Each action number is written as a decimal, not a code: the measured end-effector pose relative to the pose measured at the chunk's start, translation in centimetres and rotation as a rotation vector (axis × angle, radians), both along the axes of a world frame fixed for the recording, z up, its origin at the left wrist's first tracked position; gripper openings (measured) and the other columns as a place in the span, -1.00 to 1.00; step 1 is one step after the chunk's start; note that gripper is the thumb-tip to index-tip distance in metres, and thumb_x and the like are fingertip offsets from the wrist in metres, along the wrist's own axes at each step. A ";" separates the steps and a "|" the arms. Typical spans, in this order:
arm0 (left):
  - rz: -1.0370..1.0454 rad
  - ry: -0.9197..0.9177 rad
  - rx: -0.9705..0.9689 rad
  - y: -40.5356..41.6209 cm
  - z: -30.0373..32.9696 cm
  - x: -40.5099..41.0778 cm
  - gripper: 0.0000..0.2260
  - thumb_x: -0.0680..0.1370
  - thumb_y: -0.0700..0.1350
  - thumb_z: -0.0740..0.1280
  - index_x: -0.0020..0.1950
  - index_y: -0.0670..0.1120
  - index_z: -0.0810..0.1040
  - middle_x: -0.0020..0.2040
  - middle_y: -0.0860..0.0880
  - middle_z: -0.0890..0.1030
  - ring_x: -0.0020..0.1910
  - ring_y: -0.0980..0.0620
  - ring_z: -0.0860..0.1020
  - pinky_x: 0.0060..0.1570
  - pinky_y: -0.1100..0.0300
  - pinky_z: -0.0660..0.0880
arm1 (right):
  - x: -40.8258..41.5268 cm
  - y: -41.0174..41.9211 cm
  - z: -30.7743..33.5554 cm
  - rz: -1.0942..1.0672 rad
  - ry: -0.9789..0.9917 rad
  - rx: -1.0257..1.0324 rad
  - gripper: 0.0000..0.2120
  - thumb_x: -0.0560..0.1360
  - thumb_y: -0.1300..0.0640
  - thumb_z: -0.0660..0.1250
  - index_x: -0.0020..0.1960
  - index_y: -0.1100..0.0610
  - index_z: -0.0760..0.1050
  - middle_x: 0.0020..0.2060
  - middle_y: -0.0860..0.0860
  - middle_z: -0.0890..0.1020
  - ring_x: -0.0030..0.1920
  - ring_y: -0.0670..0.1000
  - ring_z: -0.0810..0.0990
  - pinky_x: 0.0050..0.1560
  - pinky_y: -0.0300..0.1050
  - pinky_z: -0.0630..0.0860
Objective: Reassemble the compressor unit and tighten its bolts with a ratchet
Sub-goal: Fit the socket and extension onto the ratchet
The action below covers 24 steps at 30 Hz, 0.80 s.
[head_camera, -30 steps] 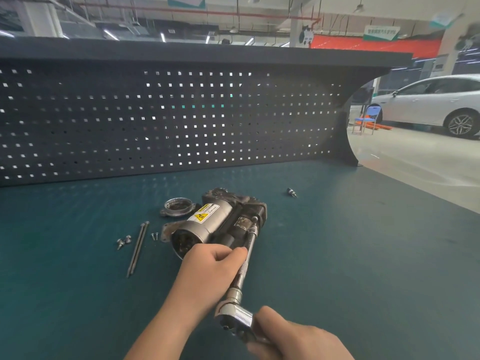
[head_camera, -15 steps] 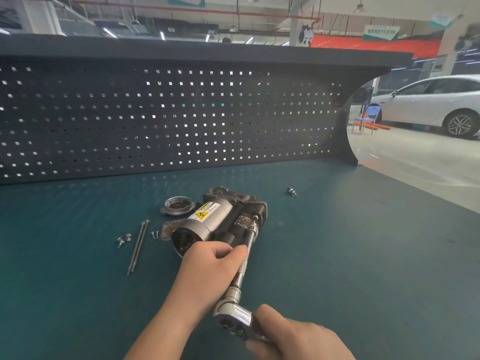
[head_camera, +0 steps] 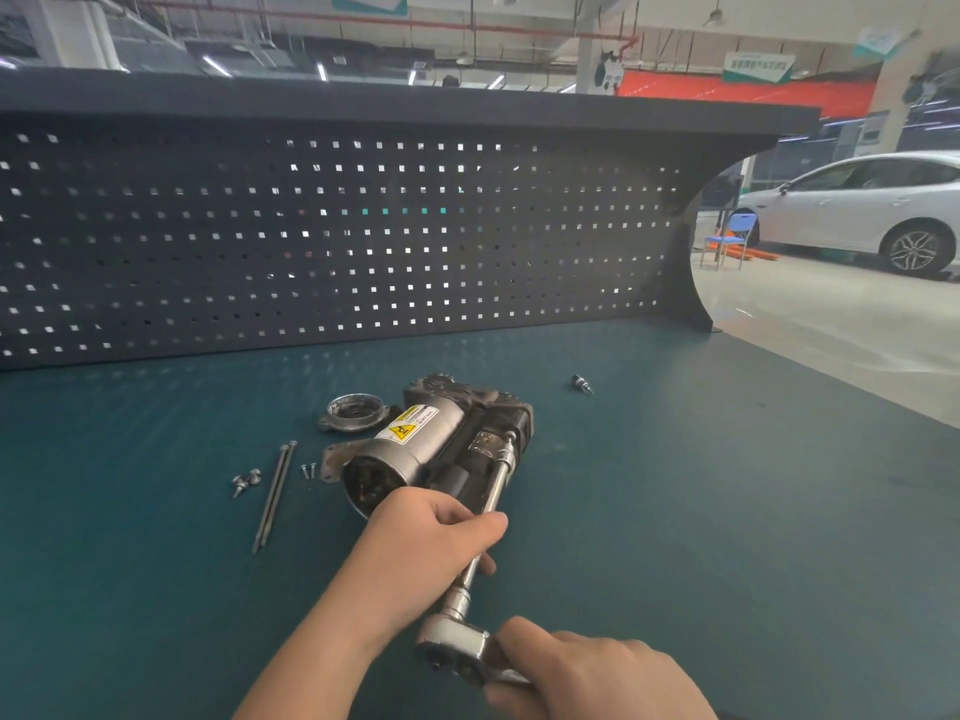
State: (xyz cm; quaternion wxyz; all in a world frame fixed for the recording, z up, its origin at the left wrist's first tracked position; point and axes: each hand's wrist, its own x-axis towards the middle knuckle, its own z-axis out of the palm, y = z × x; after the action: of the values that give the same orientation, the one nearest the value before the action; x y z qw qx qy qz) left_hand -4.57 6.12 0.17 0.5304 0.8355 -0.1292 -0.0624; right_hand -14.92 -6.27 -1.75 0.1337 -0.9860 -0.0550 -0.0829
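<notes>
Desk (head_camera: 675, 511), with its teal mat, carries everything, and the compressor unit (head_camera: 436, 449) lies on its side around the middle, a little toward the back edge where the pegboard (head_camera: 337, 241) stands. It is not clamped, so a strong pull on the ratchet could roll or slide it, I think. The ratchet (head_camera: 457, 649) is near the front edge, and its long extension bar (head_camera: 491, 504) runs up to a bolt on the right side of the unit. The right hand (head_camera: 597, 678) is clenched round the ratchet handle. The left hand (head_camera: 426, 548) has its fingers (head_camera: 467, 517) curled round the bar, just beside the open end of the unit. Such a long bar can tilt; if it leans, the socket may slip off the bolt head and round it, and the left hand would hit the housing.

A round metal cover (head_camera: 356, 414) and a bracket plate (head_camera: 332, 459) wait at the left of the unit. Two long bolts (head_camera: 272, 496) lie further left, then short bolts (head_camera: 244, 480) and tiny screws (head_camera: 308, 470). A small fitting (head_camera: 582, 383) sits apart, toward the back right. A sliding unit could push these loose pieces away, and the smallest could be lost
</notes>
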 end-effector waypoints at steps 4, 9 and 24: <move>-0.004 0.033 -0.044 0.0 0.2 -0.3 -0.72 0.51 -0.08 0.39 -0.34 -0.19 0.66 -0.40 -0.01 0.67 -0.48 0.20 0.45 -0.47 0.45 0.38 | -0.3 -0.2 -0.3 -0.042 0.091 -0.040 -0.59 0.45 -0.42 -0.04 0.16 -0.20 0.06 0.07 -0.03 0.51 0.09 0.01 0.55 -0.11 -0.17 0.29; 0.043 0.050 -0.115 -0.6 -0.2 -0.7 -0.72 0.51 -0.13 0.39 -0.36 -0.22 0.66 -0.44 -0.04 0.65 -0.48 0.18 0.46 -0.46 0.44 0.38 | -0.8 -3.8 0.7 -0.028 0.359 0.027 -0.77 0.57 -0.28 0.07 0.19 -0.27 0.21 0.07 -0.16 0.42 0.23 -0.08 0.46 0.11 -0.20 0.33; 0.123 0.107 -0.158 -1.3 0.0 -1.6 -0.77 0.53 -0.12 0.39 -0.24 -0.25 0.67 -0.41 -0.06 0.66 -0.55 0.22 0.44 -0.49 0.43 0.36 | -6.7 -6.6 4.1 -0.417 -0.110 1.350 -0.30 0.13 -0.31 0.55 -0.20 0.34 0.61 -0.52 0.24 0.49 -0.63 0.01 0.25 -0.62 -0.31 0.19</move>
State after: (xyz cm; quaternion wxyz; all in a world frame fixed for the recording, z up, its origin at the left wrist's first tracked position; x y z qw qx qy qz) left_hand -6.21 4.83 0.19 0.6035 0.7930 -0.0537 -0.0638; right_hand -21.60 -12.86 2.39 0.6942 -0.6719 0.1919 -0.1723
